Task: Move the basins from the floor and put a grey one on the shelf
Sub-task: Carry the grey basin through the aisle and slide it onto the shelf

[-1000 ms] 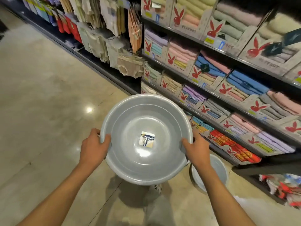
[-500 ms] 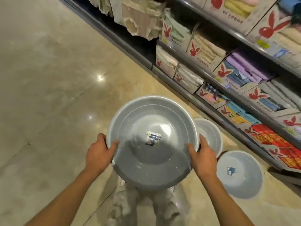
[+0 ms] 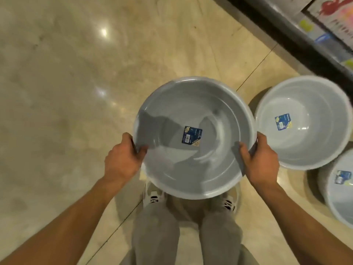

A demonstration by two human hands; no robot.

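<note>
I hold a round grey basin in front of me, above my feet, mouth up, with a blue label on its bottom. My left hand grips its left rim, thumb inside. My right hand grips the right rim the same way. Two paler basins stand on the floor to the right: one close beside the held basin, another nearer me at the right edge, partly cut off. Each has a blue label inside.
The dark bottom edge of the shelf unit runs across the top right corner, with blurred boxed goods above it. Glossy beige tile floor fills the left side. My legs and white shoes are below the basin.
My view has tipped down from the shelves to the floor. The grey basin stays in both hands. The floor basins now appear larger and closer on the right.
</note>
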